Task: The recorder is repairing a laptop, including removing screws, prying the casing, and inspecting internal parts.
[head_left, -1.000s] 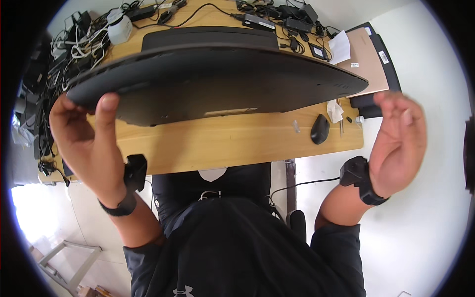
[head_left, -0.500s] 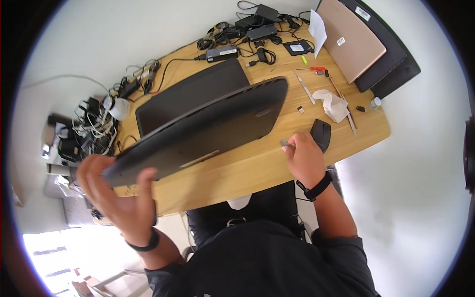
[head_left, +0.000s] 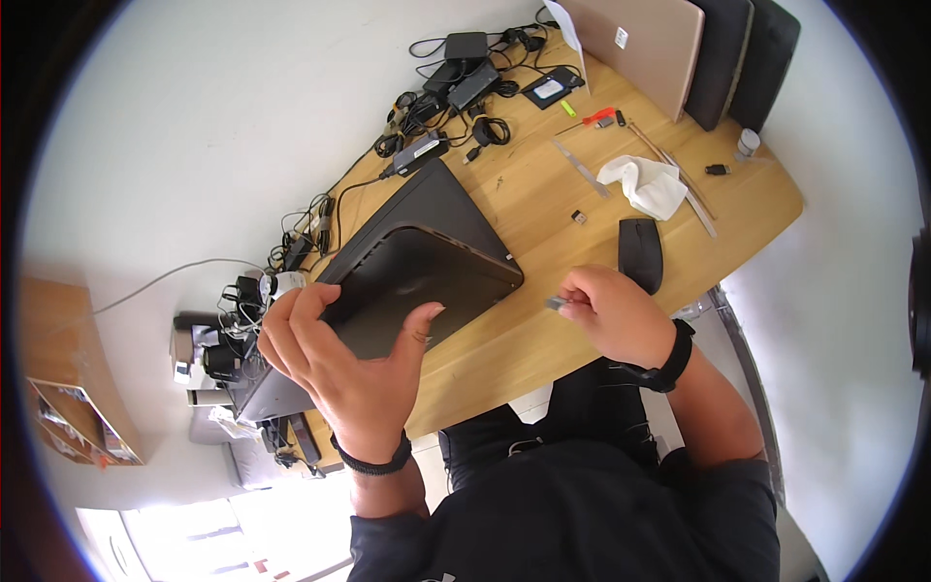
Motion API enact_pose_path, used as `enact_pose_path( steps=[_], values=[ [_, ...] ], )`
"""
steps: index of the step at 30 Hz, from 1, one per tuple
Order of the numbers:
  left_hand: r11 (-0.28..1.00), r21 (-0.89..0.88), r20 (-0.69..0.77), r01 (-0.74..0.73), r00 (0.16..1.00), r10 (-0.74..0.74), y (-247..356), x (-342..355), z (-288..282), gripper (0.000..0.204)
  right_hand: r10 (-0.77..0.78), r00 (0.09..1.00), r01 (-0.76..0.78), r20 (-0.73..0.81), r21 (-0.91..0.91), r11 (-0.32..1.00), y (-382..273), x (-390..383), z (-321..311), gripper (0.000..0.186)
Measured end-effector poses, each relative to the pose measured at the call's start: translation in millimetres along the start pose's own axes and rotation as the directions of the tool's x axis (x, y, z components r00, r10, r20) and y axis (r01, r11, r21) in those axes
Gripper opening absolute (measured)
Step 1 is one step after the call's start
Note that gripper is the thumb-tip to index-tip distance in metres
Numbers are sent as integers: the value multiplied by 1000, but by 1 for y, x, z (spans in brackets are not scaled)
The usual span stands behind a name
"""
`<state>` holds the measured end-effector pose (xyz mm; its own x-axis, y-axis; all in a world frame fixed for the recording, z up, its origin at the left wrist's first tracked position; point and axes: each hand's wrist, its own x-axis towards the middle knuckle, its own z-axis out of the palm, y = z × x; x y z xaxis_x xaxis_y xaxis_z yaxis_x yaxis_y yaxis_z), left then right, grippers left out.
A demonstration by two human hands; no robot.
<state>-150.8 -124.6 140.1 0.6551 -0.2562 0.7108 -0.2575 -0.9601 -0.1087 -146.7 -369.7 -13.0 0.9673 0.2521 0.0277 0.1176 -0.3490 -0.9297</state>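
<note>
A black laptop (head_left: 451, 276) lies at an angle on the desk, its lid tilted low over the base. My left hand (head_left: 344, 359) is at the lid's upper left edge, fingertips against it, with thumb and fingers spread apart. Right of the laptop, my right hand (head_left: 606, 310) pinches a small grey object (head_left: 555, 303), too small to identify, above the desk. A black mouse (head_left: 640, 254) lies just behind this hand. A tiny USB dongle (head_left: 579, 216) and a crumpled white cloth (head_left: 643, 184) lie farther back.
Tangled chargers and cables (head_left: 417, 150) run along the back and left of the wooden desk (head_left: 727, 238). Upright laptops (head_left: 645, 53) stand at the back right, near a small bottle (head_left: 748, 144) and a red screwdriver (head_left: 598, 115). A wooden shelf (head_left: 73, 388) is at far left.
The laptop lid has dropped toward the base, with my left hand following it. My right hand came down from the right side and now pinches the grey object. The view has swung round.
</note>
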Motion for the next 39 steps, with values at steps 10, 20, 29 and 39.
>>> enact_pose_path(
  steps=[10,20,29,39],
  values=[
    [999,20,11,37,999,-37,5,1,3,83,-233,972,182,42,500,847,-22,43,33,7],
    [999,16,60,-43,997,42,-10,-5,-7,84,-139,980,188,-146,417,889,-17,2,42,6],
    [998,52,99,-45,994,39,-24,14,16,90,-105,941,9,-321,-285,959,33,4,24,10],
    [990,-8,131,-144,981,144,-41,42,39,86,-307,924,284,-229,-127,950,-35,31,28,32]
  ],
)
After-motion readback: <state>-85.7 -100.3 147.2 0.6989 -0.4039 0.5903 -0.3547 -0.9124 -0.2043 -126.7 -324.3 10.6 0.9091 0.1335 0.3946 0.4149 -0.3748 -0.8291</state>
